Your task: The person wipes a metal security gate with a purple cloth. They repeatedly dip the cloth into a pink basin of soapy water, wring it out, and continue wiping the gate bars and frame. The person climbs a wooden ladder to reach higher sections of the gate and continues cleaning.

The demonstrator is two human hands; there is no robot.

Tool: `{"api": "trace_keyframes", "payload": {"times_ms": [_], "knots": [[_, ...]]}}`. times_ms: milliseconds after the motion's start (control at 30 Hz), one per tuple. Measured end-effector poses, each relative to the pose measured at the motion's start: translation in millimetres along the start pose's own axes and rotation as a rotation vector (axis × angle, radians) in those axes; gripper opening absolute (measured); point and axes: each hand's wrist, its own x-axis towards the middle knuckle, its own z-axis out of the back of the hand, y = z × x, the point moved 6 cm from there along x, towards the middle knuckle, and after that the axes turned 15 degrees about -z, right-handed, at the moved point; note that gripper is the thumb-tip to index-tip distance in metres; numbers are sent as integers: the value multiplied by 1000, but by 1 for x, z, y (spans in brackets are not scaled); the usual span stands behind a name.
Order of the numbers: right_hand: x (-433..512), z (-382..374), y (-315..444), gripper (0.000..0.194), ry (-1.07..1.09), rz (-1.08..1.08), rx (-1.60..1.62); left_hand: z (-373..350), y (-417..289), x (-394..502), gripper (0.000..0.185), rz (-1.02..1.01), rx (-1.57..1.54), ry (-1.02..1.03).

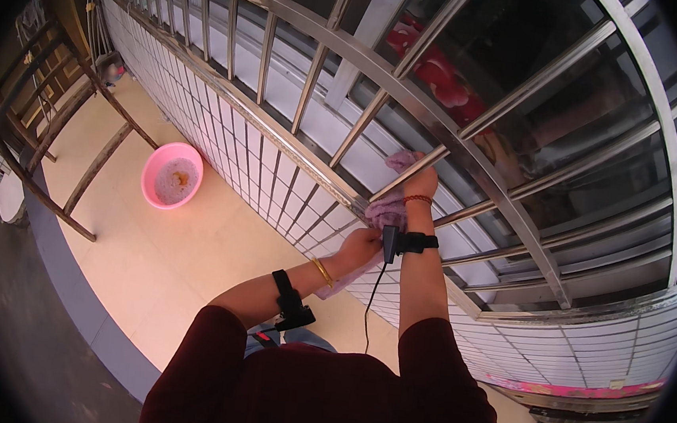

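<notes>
A purple towelling cloth (386, 211) lies against the lower end of a stainless steel window bar (418, 169), with part of it behind the bar. My right hand (423, 181) reaches between the bars and grips the cloth's upper part, its fingers partly hidden. Lower down, outside the grille, my left hand (361, 250) is closed on the same cloth, and a loose end hangs beneath my left wrist. Below the bars runs the metal bottom rail (294, 161) of the grille, and a white window sill (348, 158) lies behind them.
A pink basin (148, 192) of sudsy water stands on the beige floor (190, 271) at left. Beside it leans a wooden ladder (88, 171). The white tiled wall (246, 171) runs under the grille. A black cable (371, 309) hangs from my right wrist strap.
</notes>
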Motion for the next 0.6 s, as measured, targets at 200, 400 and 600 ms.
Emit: {"api": "trace_keyframes", "payload": {"times_ms": [200,400,600], "knots": [[-21,-36,25,43,199,463,-29,-8,41,-7,19,26,-224,-67],[-61,-7,3,31,156,-75,-485,-8,78,-18,17,112,-305,-23],[-185,9,-4,27,102,155,-418,9,47,-30,22,-169,257,539]]}}
